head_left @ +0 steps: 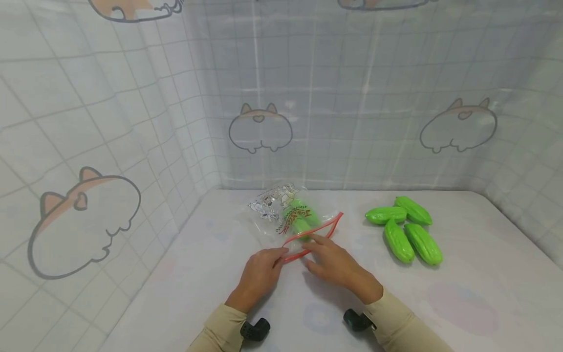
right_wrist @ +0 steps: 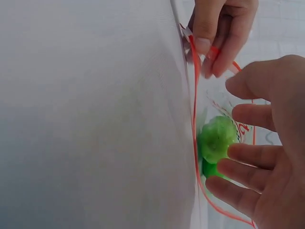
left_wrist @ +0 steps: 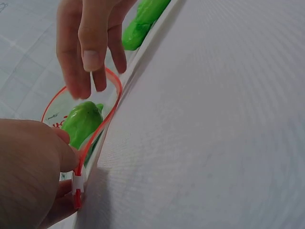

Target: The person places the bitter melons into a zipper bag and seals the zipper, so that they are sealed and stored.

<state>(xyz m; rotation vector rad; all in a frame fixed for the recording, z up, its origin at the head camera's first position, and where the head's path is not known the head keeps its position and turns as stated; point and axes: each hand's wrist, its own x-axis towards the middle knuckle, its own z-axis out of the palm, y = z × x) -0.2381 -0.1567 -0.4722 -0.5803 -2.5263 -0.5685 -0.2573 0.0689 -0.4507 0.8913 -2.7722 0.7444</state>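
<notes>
A clear bag point(head_left: 264, 227) with a red zip edge and printed figures lies on the table, its mouth parted toward the person. Inside it is a green vegetable-like piece point(left_wrist: 83, 121), with more green beneath it in the right wrist view. The left hand point(head_left: 260, 274) pinches the left end of the red edge. At the mouth, the right hand point(head_left: 334, 264) has its fingers spread and relaxed, holding nothing; in the right wrist view point(right_wrist: 276, 143) its fingertips are near the green piece. Whether they touch the bag I cannot tell.
Several green ridged pieces point(head_left: 398, 240) lie in a group to the right of the bag. A white table point(head_left: 198, 293) stands against a grid-patterned curtain point(head_left: 334, 122) at the back and sides. Black wrist devices point(head_left: 256, 329) sit at both cuffs.
</notes>
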